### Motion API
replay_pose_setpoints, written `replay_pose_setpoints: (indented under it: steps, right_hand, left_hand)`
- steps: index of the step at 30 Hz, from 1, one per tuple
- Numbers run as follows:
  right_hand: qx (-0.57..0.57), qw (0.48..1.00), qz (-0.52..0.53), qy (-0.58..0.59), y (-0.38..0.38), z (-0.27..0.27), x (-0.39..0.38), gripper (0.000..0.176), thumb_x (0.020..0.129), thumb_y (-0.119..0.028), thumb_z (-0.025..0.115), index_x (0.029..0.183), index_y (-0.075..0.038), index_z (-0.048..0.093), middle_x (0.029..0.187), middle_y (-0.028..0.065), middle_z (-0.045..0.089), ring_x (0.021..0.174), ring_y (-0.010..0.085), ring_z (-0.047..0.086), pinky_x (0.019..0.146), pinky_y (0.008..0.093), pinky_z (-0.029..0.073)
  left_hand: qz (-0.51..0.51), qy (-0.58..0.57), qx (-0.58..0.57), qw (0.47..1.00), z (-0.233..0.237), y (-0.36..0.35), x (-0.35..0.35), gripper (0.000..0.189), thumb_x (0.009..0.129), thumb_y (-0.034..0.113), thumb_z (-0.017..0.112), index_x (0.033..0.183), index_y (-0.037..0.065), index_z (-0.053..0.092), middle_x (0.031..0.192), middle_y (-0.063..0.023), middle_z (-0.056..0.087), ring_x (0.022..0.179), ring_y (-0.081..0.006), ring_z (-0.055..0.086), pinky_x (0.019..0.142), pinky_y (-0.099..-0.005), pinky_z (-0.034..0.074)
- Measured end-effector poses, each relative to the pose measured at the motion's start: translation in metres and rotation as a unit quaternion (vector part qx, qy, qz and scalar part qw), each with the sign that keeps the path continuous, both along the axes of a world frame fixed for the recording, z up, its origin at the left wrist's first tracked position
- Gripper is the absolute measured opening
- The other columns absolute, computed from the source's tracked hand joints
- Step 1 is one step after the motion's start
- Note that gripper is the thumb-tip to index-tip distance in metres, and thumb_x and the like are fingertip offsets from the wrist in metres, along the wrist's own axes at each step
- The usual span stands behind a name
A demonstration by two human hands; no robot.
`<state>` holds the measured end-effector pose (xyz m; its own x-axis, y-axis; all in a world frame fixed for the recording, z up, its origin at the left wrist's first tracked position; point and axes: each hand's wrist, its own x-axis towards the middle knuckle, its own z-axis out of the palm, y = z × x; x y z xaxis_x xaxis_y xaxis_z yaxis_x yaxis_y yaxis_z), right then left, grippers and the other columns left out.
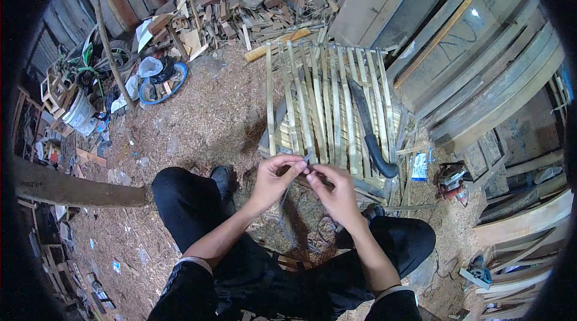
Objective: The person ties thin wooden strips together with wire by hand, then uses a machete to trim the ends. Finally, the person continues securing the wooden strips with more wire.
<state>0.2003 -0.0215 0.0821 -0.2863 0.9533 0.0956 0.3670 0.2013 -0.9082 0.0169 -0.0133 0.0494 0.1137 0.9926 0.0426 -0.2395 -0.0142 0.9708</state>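
Fingertips of our left hand [279,180] pinch a small grey piece [308,157] near the centre of the dial, thin and slightly pointed, its finer detail too small to tell. Our right hand [332,192] meets the left there, thumb and fingers curled inward; we cannot tell whether it grips the piece too. Just beyond, towards twelve to one o'clock, we have pale wooden slats [324,111] laid side by side, with a dark curved tool [377,151] resting on them. Shavings cover our floor [198,108]. Around us stand a scrap-wood heap [240,15] at eleven, a blue basin [144,94] at ten, leaning boards [481,51] at two and a red power tool [452,184] past three.
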Motion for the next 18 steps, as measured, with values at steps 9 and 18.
replay_pose_setpoints:
  steps: [9, 18]
  right_hand:
    - [0.038, 0.994, -0.067, 0.075, 0.006, 0.01, -0.002, 0.018, 0.092, -0.012, 0.072, 0.104, 0.001, 0.073, 0.097, 0.0108, 0.073, 0.092, 0.0172, 0.067, 0.085, 0.0313, 0.05]
    - [-0.012, 0.994, -0.054, 0.093, 0.007, 0.015, 0.003, 0.014, 0.09, -0.009, 0.074, 0.1, 0.0, 0.075, 0.092, 0.0116, 0.073, 0.089, 0.0203, 0.066, 0.083, 0.0319, 0.051]
  left_hand:
    - [0.065, 0.25, 0.137, 0.956, 0.002, -0.004, 0.001, 0.015, 0.084, 0.017, 0.081, 0.095, 0.007, 0.078, 0.093, -0.0031, 0.073, 0.092, -0.0165, 0.063, 0.093, -0.0345, 0.04]
    - [0.002, 0.232, 0.103, 0.967, 0.004, -0.005, -0.002, 0.021, 0.086, 0.023, 0.079, 0.103, 0.011, 0.077, 0.096, 0.0002, 0.073, 0.099, -0.014, 0.06, 0.101, -0.037, 0.028]
